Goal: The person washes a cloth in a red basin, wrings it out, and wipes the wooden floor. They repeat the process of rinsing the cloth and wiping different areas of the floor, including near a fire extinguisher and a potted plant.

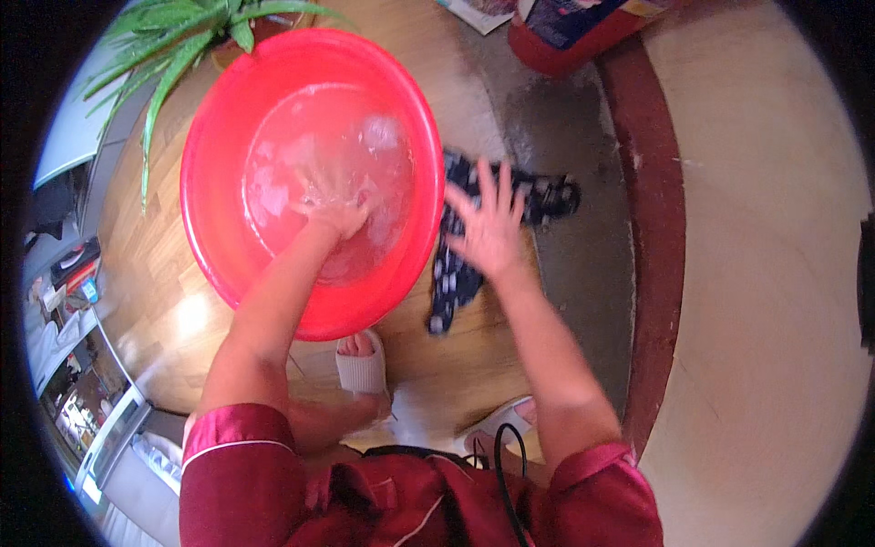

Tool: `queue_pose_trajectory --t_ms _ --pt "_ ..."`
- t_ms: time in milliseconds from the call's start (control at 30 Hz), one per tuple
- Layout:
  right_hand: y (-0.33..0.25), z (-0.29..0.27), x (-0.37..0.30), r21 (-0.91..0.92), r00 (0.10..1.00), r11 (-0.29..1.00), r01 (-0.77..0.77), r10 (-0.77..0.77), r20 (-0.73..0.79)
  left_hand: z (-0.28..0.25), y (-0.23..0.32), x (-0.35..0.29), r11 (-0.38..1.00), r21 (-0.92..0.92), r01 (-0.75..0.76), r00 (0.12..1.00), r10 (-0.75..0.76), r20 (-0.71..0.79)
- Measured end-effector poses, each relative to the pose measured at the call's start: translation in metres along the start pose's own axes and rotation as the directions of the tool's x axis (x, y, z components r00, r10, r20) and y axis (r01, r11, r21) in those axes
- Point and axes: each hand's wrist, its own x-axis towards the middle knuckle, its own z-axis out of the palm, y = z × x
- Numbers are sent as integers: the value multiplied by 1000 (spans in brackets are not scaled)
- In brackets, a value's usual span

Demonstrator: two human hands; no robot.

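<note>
A round red basin [211,173] holds cloudy, sudsy water. My left hand [335,208] reaches down into it, fingers spread and partly under the surface, with nothing seen in its grasp. Beside the basin's right rim, my right hand [489,219] hovers with its fingers splayed, holding nothing. Below that hand, a dark navy cloth garment with a white pattern [549,195] lies spread on the floor; my right hand and the basin cover part of it. Whether the right fingertips touch the basin rim I cannot tell.
A potted plant with long green leaves [173,46] leans over the basin's far left. At the far right stands a red container [547,46] with a dark label. A dark red curved border [652,210] edges the grey floor strip. My slippered foot [362,369] is near the basin.
</note>
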Motion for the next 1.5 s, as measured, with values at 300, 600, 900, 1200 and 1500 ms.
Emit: queue_pose_trajectory --t_ms 300,600,900,1200,1500 --pt "6 -51 149 -70 1000 997 13 -14 -2 28 -3 34 907 -412 94 946 -210 -247" --pt "30 -6 -127 69 968 993 94 -108 226 14 -5 19 928 -369 58 950 -165 -264" --pt "26 5 -124 86 952 975 206 -220 215 9 -6 15 939 -342 41 965 -126 -229" --pt "5 -10 -6 33 996 997 -76 77 -37 5 -4 30 914 -406 -12 923 -146 -355" --pt "18 -5 -204 267 948 962 -48 -40 314 -47 67 -113 517 -82 -852 129 57 -990"
